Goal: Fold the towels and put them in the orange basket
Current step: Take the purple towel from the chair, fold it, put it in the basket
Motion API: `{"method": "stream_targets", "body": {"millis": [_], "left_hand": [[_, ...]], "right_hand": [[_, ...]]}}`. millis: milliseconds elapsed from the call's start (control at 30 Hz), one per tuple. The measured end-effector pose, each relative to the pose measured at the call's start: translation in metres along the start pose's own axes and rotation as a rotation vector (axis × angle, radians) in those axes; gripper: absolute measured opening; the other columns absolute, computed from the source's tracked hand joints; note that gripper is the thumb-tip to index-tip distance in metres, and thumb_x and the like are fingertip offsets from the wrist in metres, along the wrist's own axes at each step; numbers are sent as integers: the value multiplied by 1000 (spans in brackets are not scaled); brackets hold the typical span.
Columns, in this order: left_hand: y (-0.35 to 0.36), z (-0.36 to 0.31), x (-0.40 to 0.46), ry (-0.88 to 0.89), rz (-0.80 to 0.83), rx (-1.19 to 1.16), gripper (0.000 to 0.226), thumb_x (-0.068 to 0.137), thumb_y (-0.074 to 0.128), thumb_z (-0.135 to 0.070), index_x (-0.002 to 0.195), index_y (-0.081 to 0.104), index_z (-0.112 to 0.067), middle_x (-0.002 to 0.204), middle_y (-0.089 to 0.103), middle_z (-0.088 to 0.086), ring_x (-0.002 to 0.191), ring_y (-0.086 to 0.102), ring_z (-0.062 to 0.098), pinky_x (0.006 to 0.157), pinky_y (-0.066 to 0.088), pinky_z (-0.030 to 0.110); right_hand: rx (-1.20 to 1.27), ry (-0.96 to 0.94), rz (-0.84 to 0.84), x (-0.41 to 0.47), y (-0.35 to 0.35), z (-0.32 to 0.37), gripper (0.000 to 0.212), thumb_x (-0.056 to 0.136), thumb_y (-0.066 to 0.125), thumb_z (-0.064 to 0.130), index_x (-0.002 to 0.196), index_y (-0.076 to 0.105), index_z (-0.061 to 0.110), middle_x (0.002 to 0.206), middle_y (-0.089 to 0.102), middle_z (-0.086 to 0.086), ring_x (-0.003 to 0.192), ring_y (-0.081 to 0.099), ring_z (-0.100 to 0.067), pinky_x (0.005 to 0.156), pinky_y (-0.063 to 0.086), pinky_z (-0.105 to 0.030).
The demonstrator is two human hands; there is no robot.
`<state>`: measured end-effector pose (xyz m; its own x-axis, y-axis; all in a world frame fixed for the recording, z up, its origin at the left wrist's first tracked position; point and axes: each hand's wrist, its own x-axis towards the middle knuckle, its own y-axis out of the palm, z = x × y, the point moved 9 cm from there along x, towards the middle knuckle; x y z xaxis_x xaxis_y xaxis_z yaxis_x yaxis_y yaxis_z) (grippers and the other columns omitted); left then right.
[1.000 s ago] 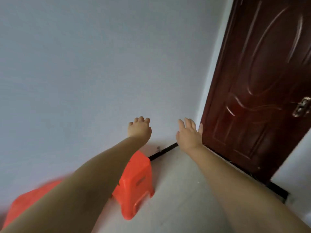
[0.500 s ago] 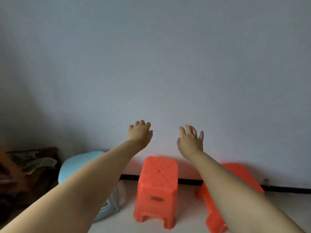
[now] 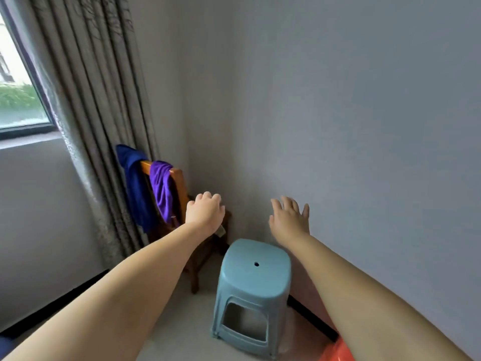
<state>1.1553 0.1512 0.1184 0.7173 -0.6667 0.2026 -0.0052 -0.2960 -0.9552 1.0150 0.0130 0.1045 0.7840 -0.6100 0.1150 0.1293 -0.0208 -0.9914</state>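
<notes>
Two towels, blue (image 3: 135,186) and purple (image 3: 162,188), are draped limp over a chair (image 3: 179,183); soft and light, best pinched at hanging edges. Both hands, left (image 3: 205,213) and right (image 3: 289,220), are held empty, fingers loose.

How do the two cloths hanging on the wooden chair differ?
The dark blue cloth hangs at the chair's left corner beside the curtain; the purple cloth drapes over the middle of the top rail. The blue one is longer and reaches lower; the purple one is narrower and brighter. Both hang unfolded, untouched by either hand.
</notes>
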Motion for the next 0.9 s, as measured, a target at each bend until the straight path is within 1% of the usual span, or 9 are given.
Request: {"method": "stream_targets", "body": {"millis": [100, 233, 400, 500, 600, 633, 733, 833, 900], "left_hand": [[-7, 43, 38, -87, -36, -3, 37, 99, 38, -34, 128, 53, -17, 125, 55, 7, 118, 49, 27, 97, 39, 39], [-17, 99, 77, -215, -96, 13, 36, 98, 40, -34, 126, 54, -17, 122, 56, 7, 115, 50, 27, 93, 40, 38], [-3, 180, 110, -369, -46, 47, 34, 96, 41, -34, 120, 55, -14, 120, 55, 10, 117, 49, 30, 93, 41, 41], [4, 226, 140, -422, -34, 20, 33, 96, 39, -33, 117, 55, -13, 119, 55, 10, 115, 48, 29, 91, 40, 40], [10, 260, 178, -427, -25, -7, 32, 96, 38, -31, 115, 55, -12, 118, 54, 11, 114, 48, 30, 90, 40, 41], [14, 282, 207, -398, -15, -12, 31, 96, 37, -30, 115, 54, -11, 118, 54, 11, 114, 48, 30, 89, 40, 41], [27, 304, 247, -336, 40, -74, 34, 96, 39, -29, 122, 52, -13, 123, 54, 11, 116, 49, 30, 88, 43, 40], [38, 336, 304, -242, 98, -82, 35, 95, 40, -31, 122, 53, -13, 123, 55, 10, 116, 50, 28, 85, 46, 39], [43, 348, 337, -206, 132, -69, 36, 97, 37, -32, 119, 56, -11, 122, 56, 11, 116, 50, 28, 87, 46, 40]], "right_hand": [[10, -87, 10, 63, 2, 33, 44, 99, 32, 26, 142, 26, 18, 154, 18, -9, 143, 14, -26, 114, 8, -60], [9, -203, 15, 135, 7, 84, 45, 100, 32, 26, 143, 25, 18, 155, 18, -9, 144, 15, -27, 114, 8, -58], [17, -319, 46, 197, 34, 158, 48, 99, 33, 28, 145, 22, 20, 156, 18, -7, 145, 13, -26, 115, 6, -56], [15, -352, 59, 229, 51, 197, 49, 99, 33, 30, 146, 22, 21, 156, 19, -7, 144, 18, -26, 115, 9, -55], [52, -332, 73, 265, 67, 227, 49, 99, 34, 31, 146, 23, 21, 155, 21, -7, 143, 22, -27, 116, 11, -54], [70, -290, 72, 291, 77, 244, 49, 99, 34, 32, 146, 23, 22, 155, 22, -7, 143, 23, -27, 116, 12, -53], [96, -212, 130, 321, 93, 259, 48, 100, 34, 34, 145, 26, 21, 152, 28, -7, 139, 31, -28, 115, 19, -50], [176, -79, 242, 356, 118, 284, 45, 100, 29, 38, 137, 40, 15, 141, 45, -10, 127, 45, -29, 106, 34, -44], [273, 9, 322, 370, 136, 298, 49, 100, 26, 41, 126, 52, 9, 129, 56, -12, 117, 54, -29, 97, 42, -39]]}}
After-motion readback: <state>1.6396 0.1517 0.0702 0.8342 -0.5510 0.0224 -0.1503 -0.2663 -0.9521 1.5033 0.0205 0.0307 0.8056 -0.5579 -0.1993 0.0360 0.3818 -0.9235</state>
